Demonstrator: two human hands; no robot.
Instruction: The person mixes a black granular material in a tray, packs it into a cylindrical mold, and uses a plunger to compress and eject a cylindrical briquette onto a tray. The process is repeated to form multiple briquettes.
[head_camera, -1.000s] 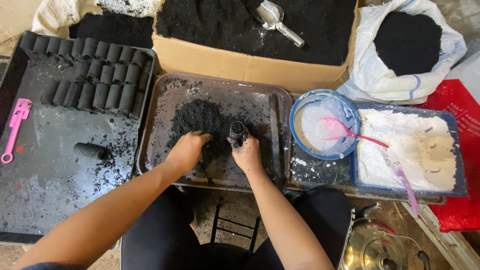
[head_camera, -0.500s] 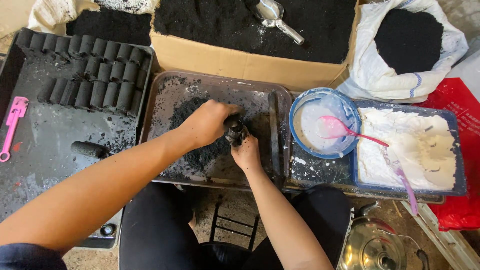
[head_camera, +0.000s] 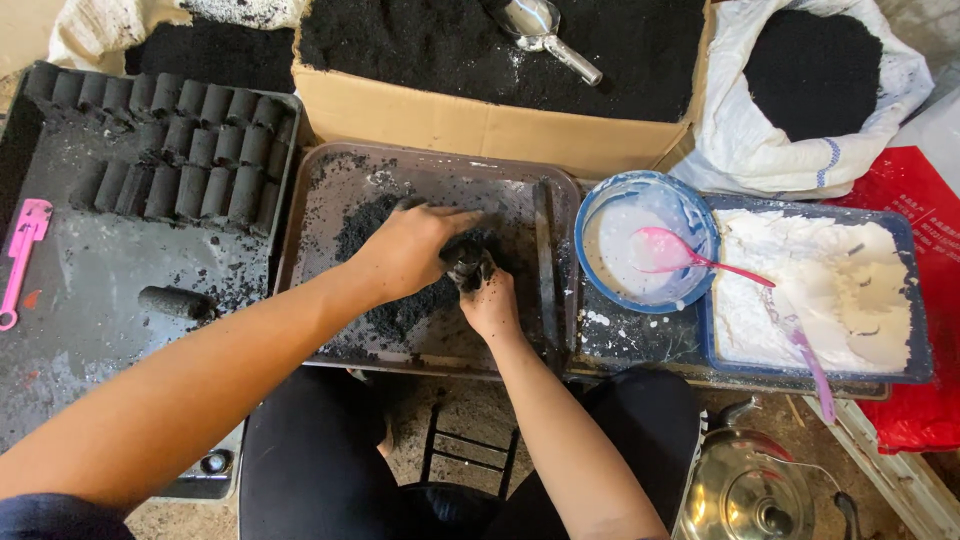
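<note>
1. Head view: the right hand (head_camera: 492, 303) is wrapped around a short black tube (head_camera: 463, 262) and holds it upright in the brown plastic tray (head_camera: 330, 200).
2. The left hand (head_camera: 408, 248) sits at the tube's 9 o'clock. Its fingers curl loosely over the top and touch it.
3. A crumbly, grainy pile of black powder (head_camera: 385, 305) lies in the tray under both hands.
4. At 9 o'clock is a flat, dusty black tray (head_camera: 80, 330) with rows of round black logs (head_camera: 175, 150).
5. A pink plastic tool (head_camera: 22, 250) lies at its left edge.
6. At 3 o'clock is a round blue bowl (head_camera: 600, 205) with a pink spoon (head_camera: 672, 250) in smooth white paste.
7. At 12 o'clock is a cardboard box (head_camera: 480, 125) of black powder with a shiny metal scoop (head_camera: 545, 32).
</note>
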